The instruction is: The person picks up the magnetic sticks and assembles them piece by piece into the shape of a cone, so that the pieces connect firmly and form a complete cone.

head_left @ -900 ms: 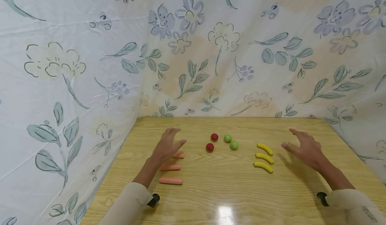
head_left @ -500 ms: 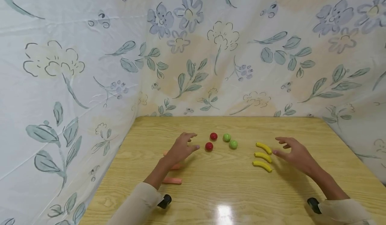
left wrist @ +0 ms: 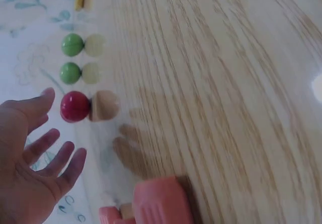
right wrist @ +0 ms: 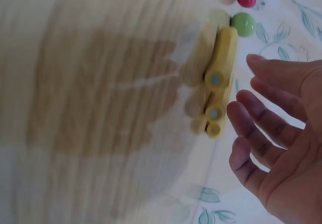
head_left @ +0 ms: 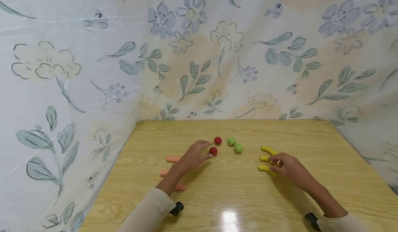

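Observation:
Thumb and fingers apart, the left hand (head_left: 194,156) is around the nearer red ball (head_left: 213,151); contact cannot be told. A second red ball (head_left: 218,141) lies just behind it. In the left wrist view the fingers of the left hand (left wrist: 37,158) are spread beside a red ball (left wrist: 75,106). The right hand (head_left: 290,168) hovers at the right ends of three yellow banana-shaped pieces (head_left: 264,168), partly covering them. In the right wrist view the right hand (right wrist: 282,128) has loosely bent fingers beside the yellow pieces (right wrist: 224,50), with nothing held.
Two green balls (head_left: 238,148) lie right of the red ones. Three pink sticks (head_left: 172,159) lie at the left, partly behind the left forearm. A wooden table (head_left: 230,194) bears everything, and a floral cloth (head_left: 230,87) hangs behind and at the sides.
The left hand has moved right, from over the pink sticks to the nearer red ball. From the right, the right hand has come leftward and down to the yellow pieces, its fingers drawing closer together.

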`<state>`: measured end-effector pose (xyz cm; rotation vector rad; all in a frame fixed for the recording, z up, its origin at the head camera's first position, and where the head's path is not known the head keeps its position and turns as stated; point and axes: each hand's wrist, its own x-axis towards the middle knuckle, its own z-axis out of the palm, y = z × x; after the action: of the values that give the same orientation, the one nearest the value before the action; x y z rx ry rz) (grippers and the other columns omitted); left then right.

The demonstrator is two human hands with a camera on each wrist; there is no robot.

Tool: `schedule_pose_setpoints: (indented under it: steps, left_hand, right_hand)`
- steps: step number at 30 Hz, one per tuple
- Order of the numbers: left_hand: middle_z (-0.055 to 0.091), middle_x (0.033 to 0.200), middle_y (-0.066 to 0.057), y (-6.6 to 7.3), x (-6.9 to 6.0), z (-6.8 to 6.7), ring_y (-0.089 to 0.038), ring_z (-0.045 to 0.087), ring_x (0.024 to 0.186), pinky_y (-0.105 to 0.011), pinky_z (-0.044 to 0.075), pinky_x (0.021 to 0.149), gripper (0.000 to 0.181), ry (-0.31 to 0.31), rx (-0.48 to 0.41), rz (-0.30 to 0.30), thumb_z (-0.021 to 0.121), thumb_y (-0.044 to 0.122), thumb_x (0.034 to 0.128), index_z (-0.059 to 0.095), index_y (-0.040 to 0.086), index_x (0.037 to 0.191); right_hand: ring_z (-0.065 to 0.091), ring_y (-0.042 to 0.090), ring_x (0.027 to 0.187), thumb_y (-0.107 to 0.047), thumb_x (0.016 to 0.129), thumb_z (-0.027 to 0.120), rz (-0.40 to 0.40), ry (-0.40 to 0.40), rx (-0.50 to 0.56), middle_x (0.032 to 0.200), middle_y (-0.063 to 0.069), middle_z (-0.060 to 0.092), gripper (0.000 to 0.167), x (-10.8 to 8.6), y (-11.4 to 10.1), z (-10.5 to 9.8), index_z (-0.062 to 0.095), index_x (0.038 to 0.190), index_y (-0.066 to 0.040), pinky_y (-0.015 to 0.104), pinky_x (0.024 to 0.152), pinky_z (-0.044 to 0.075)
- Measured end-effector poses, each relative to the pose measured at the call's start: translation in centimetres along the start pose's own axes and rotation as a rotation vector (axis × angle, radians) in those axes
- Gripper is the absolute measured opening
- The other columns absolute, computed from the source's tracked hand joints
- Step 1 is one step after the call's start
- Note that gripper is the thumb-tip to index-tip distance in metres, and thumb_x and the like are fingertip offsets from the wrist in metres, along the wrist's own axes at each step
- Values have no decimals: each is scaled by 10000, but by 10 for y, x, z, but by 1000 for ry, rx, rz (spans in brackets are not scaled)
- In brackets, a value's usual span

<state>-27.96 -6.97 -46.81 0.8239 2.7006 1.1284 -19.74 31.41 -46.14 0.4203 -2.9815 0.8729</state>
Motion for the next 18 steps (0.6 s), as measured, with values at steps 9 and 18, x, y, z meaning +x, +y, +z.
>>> schedule_pose_setpoints:
  steps: [9, 18]
  left_hand:
    - [569, 1542, -180, 7, 5, 11, -372, 504, 1464, -513, 397, 1209, 509, -56, 111, 34, 730, 170, 1018, 600, 13, 1485]
    - [650, 1426, -184, 4, 3, 15, -343, 589, 1369, -474, 479, 1141, 451, -45, 57, 31, 725, 44, 996, 634, -22, 1433]
  right_hand:
    - [675, 183, 869, -60, 913, 813, -8, -28, -22, 1065, 78, 740, 222, -1, -6, 10, 785, 1127, -7, 302, 685, 569]
    - [675, 165, 848, -29, 897, 815, -4, -28, -17, 1002, 48, 725, 185, -1, -6, 14, 792, 1081, -22, 314, 680, 572]
